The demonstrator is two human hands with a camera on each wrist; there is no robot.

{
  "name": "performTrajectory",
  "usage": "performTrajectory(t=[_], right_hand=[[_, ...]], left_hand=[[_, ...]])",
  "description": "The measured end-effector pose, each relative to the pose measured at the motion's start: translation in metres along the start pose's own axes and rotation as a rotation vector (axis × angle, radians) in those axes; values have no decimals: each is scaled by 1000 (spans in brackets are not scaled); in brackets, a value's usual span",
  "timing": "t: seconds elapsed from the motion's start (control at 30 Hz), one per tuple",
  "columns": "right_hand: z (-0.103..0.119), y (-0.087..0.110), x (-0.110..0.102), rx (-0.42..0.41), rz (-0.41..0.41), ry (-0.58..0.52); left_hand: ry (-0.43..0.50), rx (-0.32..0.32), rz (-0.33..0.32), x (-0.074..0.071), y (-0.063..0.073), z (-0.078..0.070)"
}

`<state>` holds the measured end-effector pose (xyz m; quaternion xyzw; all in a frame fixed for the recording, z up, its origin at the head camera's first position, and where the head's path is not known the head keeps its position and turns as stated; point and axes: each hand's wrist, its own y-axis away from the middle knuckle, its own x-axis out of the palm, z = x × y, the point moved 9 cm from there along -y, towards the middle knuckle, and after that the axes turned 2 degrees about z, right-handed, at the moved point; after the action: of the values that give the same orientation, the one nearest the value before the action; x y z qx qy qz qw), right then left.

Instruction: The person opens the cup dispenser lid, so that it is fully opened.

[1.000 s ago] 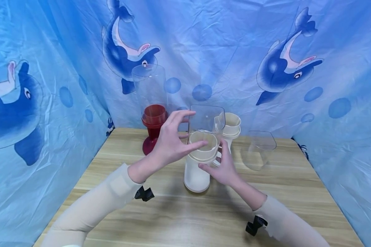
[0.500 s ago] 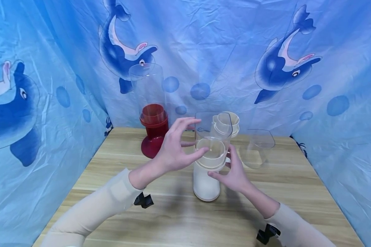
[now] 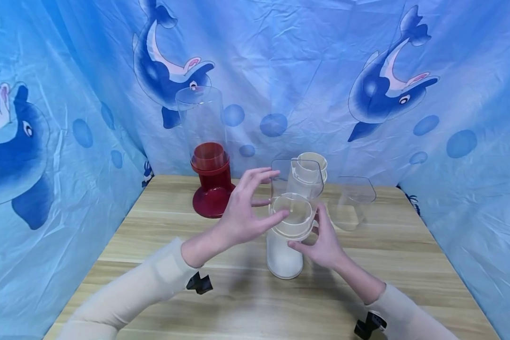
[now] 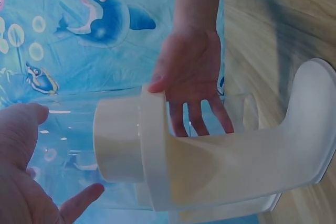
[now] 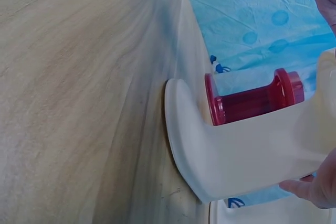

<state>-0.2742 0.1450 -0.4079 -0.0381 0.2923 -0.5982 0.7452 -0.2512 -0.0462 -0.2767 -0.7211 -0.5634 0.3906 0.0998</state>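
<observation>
A white plastic stand [image 3: 284, 259] is upright on the wooden table near its middle, its wide foot toward the person. Around its raised top ring is a clear plastic container [image 3: 299, 174], whose lower edge appears to meet the collar in the left wrist view. My left hand [image 3: 248, 212] holds the container from the left, thumb in front and fingers spread round it. My right hand [image 3: 325, 241] grips the stand just below the collar; in the left wrist view its thumb [image 4: 159, 84] rests on the collar and its fingers reach behind the neck.
Behind stands a second white stand [image 3: 314, 158], partly hidden. A loose clear container [image 3: 359, 191] is on the table at the right. At the back left, a red stand [image 3: 214, 182] carries a tall clear container [image 3: 199, 118]. Blue dolphin-print curtains [image 3: 276, 61] border the table.
Both hands, the white stand and its clear container have shifted right and toward the person. Most of this happened in the first half second. The holds look unchanged.
</observation>
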Motion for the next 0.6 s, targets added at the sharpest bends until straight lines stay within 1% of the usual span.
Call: performTrajectory(t=[0.17, 0.23, 0.33, 0.43, 0.53, 0.6], right_hand=[[-5, 0, 0, -27, 1, -12], [-6, 0, 0, -30, 5, -19], [-5, 1, -2, -29, 15, -9], [0, 0, -7, -45, 18, 0], [11, -4, -20, -106, -3, -31], [23, -8, -33, -177, -39, -87]], left_hand=[[-18, 72, 3, 3, 2, -2], [-10, 87, 0, 3, 2, -1], [7, 85, -5, 2, 3, 4], [46, 75, -3, 1, 3, 12], [78, 55, -1, -2, 4, 25], [102, 28, 12, -3, 5, 36]])
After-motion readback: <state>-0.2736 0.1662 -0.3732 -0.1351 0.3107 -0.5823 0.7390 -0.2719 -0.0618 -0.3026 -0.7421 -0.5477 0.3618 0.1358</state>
